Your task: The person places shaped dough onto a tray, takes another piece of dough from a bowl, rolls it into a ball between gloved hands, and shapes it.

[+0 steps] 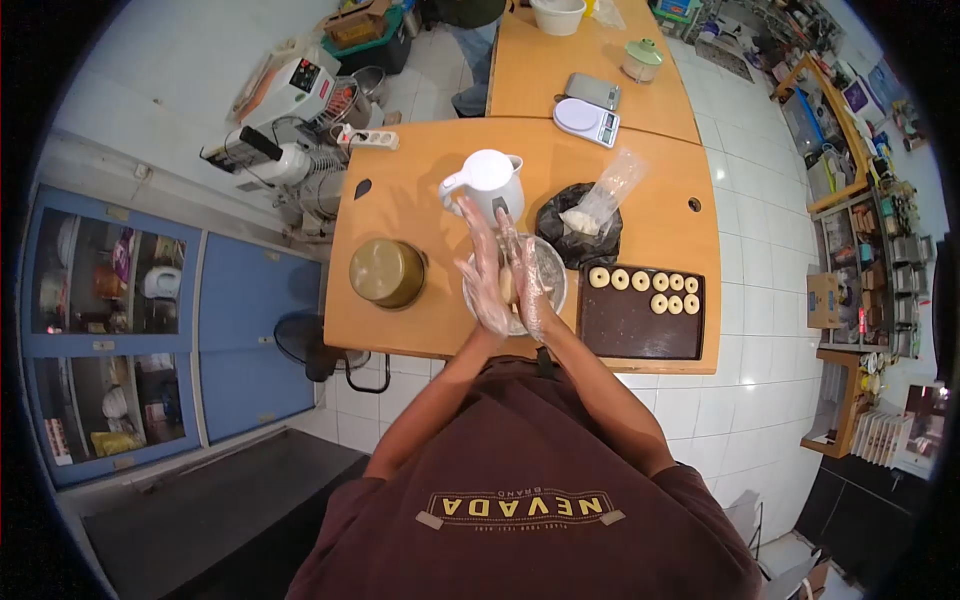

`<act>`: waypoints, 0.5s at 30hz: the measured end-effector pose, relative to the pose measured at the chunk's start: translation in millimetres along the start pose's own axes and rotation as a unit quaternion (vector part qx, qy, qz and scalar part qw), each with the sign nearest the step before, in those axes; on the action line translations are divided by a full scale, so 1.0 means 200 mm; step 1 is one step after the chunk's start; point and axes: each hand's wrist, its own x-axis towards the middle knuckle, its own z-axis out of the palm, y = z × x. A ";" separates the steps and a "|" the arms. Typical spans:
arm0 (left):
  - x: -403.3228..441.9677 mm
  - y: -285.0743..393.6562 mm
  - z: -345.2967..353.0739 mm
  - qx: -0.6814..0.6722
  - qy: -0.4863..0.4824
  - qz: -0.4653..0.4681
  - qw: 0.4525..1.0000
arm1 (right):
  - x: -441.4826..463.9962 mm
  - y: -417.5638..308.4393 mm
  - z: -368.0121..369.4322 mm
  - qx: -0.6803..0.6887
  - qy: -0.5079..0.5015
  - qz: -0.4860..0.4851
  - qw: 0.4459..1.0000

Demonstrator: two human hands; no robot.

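In the centre of the frame, I have the left hand (pixel 484 285) and right hand (pixel 538 285) palm to palm, fingers extended, a pale lump of dough (pixel 507 286) between them over a round bowl (pixel 560 279), probably to catch scraps; I can't tell whether either grip presses it. Rightward, pale dough rings (pixel 648 282) sit in rows on a dark rectangular tray (pixel 640 331), presumably to stay apart

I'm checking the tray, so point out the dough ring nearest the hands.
The leftmost dough ring, at the left end of the longer row on the dark tray; every other ring lies farther right, away from the right hand.
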 end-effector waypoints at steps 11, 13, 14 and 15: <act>0.01 -0.17 -0.06 0.084 -0.078 0.016 0.993 | -0.05 -0.26 0.07 0.093 0.020 0.056 0.994; -0.06 -0.20 -0.07 0.074 -0.101 0.046 0.991 | -0.03 -0.25 0.04 0.081 0.022 0.037 0.996; -0.10 -0.21 -0.08 0.070 -0.112 0.059 0.989 | -0.02 -0.23 0.03 0.076 0.024 0.029 0.996; -0.13 -0.21 -0.09 0.066 -0.123 0.072 0.988 | -0.01 -0.20 0.03 0.067 0.035 0.024 0.997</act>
